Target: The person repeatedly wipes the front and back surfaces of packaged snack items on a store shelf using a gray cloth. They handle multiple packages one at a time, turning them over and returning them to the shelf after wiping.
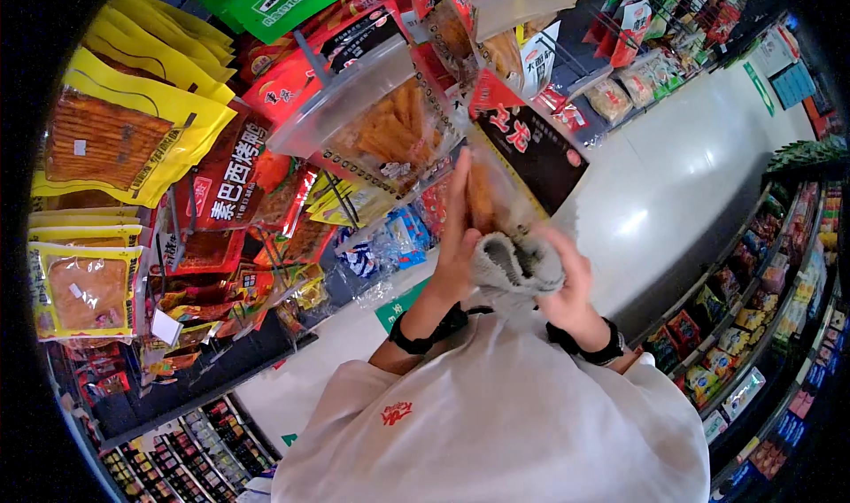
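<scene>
A snack packet with a red and black header (pixel 528 141) and a clear lower part showing orange-brown food stands between my hands, in front of the shelf. My left hand (pixel 457 237) lies along the packet's left edge, its fingers straight and pointing up. My right hand (pixel 568 270) grips a folded grey cloth (pixel 516 264) at the packet's lower end. Whether its fingers also hold the packet is hidden by the cloth. Just beyond my left hand hangs a clear-fronted packet of orange-brown strips (pixel 398 128) on a hook.
Yellow snack packets (pixel 113 124) and a red packet (pixel 222 171) hang on metal hooks at the left. A clear plastic label holder (pixel 339 98) juts out near my hands. Pale floor (pixel 651 164) runs between this rack and curved shelves of snacks (pixel 737 290) at the right.
</scene>
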A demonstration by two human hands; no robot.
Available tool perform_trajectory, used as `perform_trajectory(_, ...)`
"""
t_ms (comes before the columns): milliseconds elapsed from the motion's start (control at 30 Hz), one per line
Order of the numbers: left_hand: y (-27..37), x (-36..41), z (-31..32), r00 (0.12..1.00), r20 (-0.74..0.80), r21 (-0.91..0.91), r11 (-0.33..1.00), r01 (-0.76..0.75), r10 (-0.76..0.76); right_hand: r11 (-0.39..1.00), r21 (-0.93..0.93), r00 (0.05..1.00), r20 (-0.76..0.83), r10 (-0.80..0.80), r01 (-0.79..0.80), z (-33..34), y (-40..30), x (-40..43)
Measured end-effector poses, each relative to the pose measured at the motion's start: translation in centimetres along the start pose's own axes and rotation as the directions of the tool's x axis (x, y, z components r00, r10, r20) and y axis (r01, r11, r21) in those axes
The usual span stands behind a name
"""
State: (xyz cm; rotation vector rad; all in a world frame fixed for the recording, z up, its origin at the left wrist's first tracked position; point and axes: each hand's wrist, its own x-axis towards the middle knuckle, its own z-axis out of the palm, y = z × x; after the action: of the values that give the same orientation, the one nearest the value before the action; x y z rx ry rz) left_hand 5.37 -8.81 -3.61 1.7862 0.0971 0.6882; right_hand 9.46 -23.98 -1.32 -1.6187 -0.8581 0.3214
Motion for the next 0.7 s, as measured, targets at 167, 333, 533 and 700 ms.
perform_trajectory(167, -2.4, -0.1, 0.0, 0.960, 0.208, -0.730, 0.624, 0.279, -0.186, 0.996, 0.019, 0.986, 0.145, -0.086, 0.084, 1.3, -0.5, 0.4)
perform_trajectory(333, -1.4, -2.4, -1.6, 0.851, 0.331, -0.770, 0.404, 0.493, -0.408, 0.929, 0.364, 0.969, 0.245, -0.026, -0.067, 1.1, -0.4, 1.3)
perform_trajectory(533, 1.3, -5.9, -3.5, 0.749, 0.421, -0.725, 0.306, 0.617, -0.512, 0.833, 0.547, 0.992, -0.041, 0.121, -0.079, 0.6, -0.1, 1.1)
perform_trajectory(700, 1.1, -5.4, -2.9, 0.760, 0.405, -0.738, 0.308, 0.600, -0.509, 0.848, -0.423, 0.921, 0.348, -0.172, 0.319, 2.3, 0.2, 2.1)
